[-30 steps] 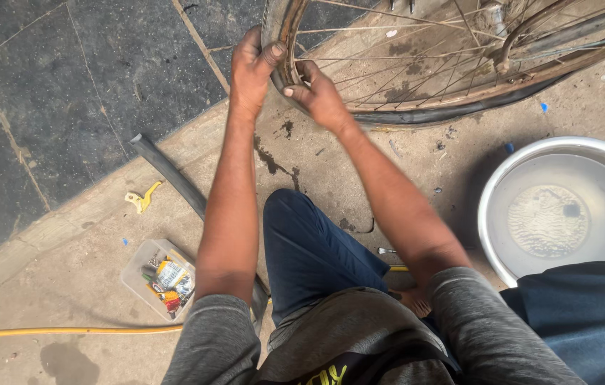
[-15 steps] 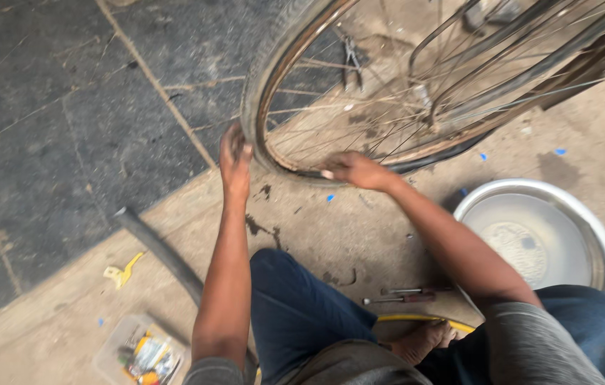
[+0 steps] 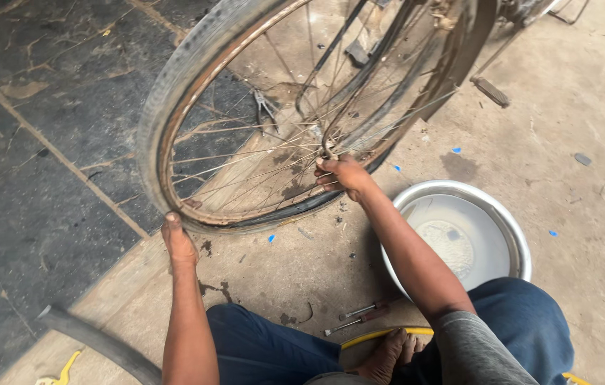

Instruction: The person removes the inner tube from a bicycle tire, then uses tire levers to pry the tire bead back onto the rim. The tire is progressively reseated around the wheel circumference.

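Bicycle wheel (image 3: 259,121): we now hold it low on the tyre with one hand and at the spokes with the other.

At the far left, a loose black rubber tube (image 3: 99,344) and a yellow bit (image 3: 63,371) lie on the floor. Our left hand (image 3: 176,239) is closed around the bottom of the tyre, where half a second ago it was pressed higher on the tyre's side. The wheel stands upright on the concrete in front of our knees and fills more of the view than before. Our right hand (image 3: 341,173) has left the rim and now closes narrowly on a spoke near the hub. We judge the grip has changed to steady or turn the wheel. Two metal levers (image 3: 359,317) lie by our knee, and the steel basin (image 3: 523,246) of water stands at right.
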